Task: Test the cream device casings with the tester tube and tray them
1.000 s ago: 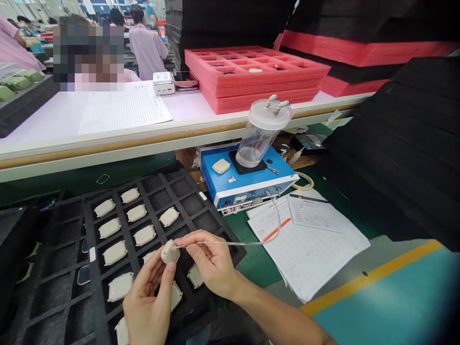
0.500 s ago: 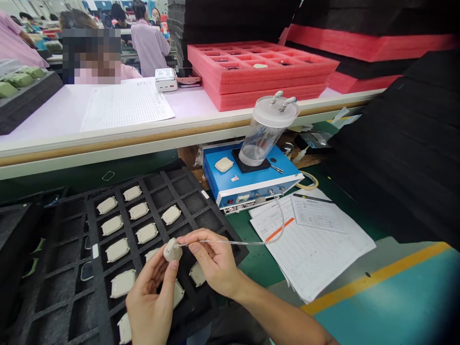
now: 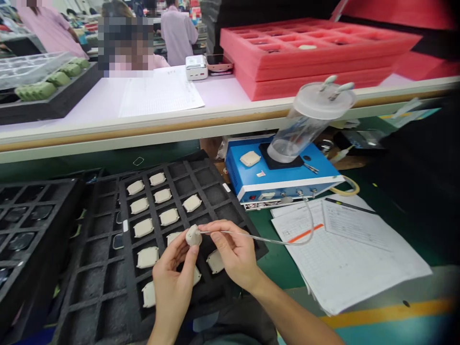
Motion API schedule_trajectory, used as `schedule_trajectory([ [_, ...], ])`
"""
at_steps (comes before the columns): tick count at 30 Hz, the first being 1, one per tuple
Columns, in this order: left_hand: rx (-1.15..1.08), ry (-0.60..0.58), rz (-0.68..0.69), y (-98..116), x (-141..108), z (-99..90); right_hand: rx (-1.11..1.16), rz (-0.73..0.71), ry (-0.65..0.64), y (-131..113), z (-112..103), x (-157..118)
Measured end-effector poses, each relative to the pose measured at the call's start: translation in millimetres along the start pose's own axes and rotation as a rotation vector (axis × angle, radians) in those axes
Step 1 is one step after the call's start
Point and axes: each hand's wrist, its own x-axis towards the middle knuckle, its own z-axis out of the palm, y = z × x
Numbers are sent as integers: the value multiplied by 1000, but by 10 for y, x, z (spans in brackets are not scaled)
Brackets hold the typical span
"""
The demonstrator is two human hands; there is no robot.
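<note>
Between thumb and fingers my left hand holds a cream watch case, turned up on its edge. My right hand pinches the end of a thin clear tube against the case's right side; the exact contact spot is too small to make out. The tube curves back to the front of a blue machine. Below both hands lies a black foam tray with several more cream cases in its compartments, some partly hidden by my hands.
A clear cylinder stands on the machine beside another cream case. Papers with a pen lie to the right. Behind runs a raised shelf bearing red foam trays. More black trays sit left. Co-workers in pink are beyond.
The view has swung left, so everything sits further right in the picture, and more trays show at the left. Both hands keep their hold on the case and tube.
</note>
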Motion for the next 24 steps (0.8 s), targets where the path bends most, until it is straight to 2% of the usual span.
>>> schedule_trajectory([
  [11, -1, -2, 33, 26, -14, 10, 4, -14, 7, 3, 7, -4],
  [24, 32, 31, -15, -33, 24, -8, 14, -12, -16, 57, 12, 18],
])
